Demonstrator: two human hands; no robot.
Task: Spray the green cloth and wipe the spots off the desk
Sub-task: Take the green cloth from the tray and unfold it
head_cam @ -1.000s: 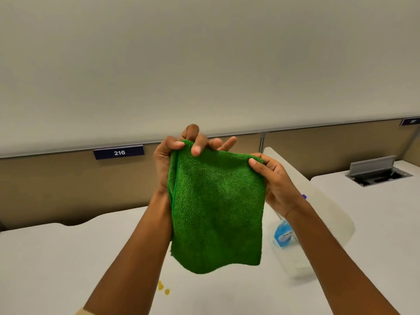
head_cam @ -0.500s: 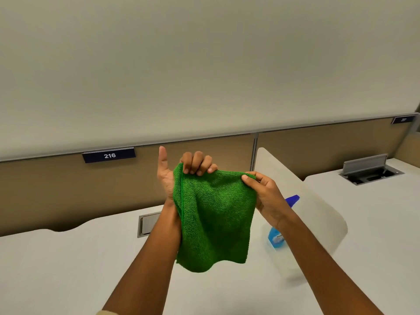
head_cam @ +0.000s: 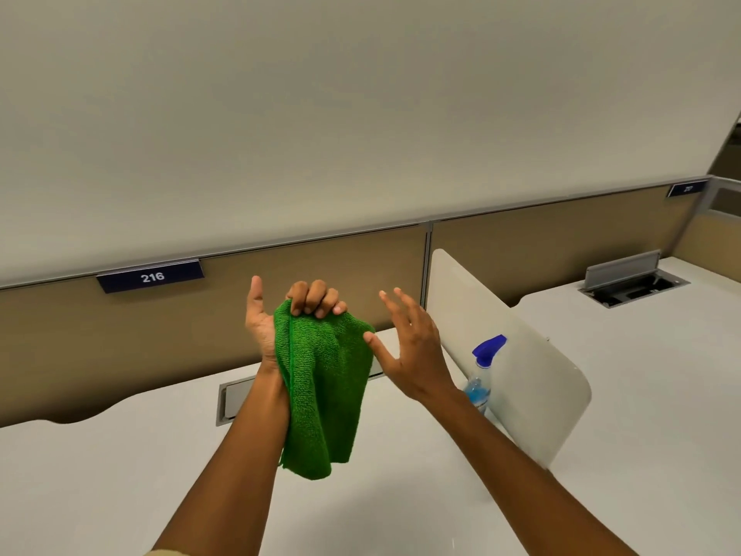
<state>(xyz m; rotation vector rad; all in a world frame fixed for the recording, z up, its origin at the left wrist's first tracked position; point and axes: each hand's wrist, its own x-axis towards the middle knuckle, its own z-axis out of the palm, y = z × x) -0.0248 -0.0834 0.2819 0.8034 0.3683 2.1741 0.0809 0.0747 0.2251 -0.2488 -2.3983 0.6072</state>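
The green cloth [head_cam: 324, 391] hangs in the air above the white desk [head_cam: 120, 475]. My left hand [head_cam: 288, 319] grips its top edge, fingers curled over the fabric and thumb pointing up. Just right of the cloth, my right hand [head_cam: 409, 347] is spread with straight fingers and holds nothing; its thumb is near the cloth's right edge. A clear spray bottle [head_cam: 481, 375] with blue liquid and a blue nozzle stands on the desk beyond my right forearm, against a white divider. No spots show on the desk in this view.
A white divider panel [head_cam: 533, 379] separates this desk from the one on the right. A grey cable hatch [head_cam: 232, 399] sits in the desk behind the cloth. An open cable box [head_cam: 633, 282] is on the right desk. A tan partition [head_cam: 120, 347] labelled 216 backs the desk.
My right hand has let go of the cloth's right corner and opened. The cloth now hangs from my left hand alone. The view has tilted up; the yellow spots left the frame.
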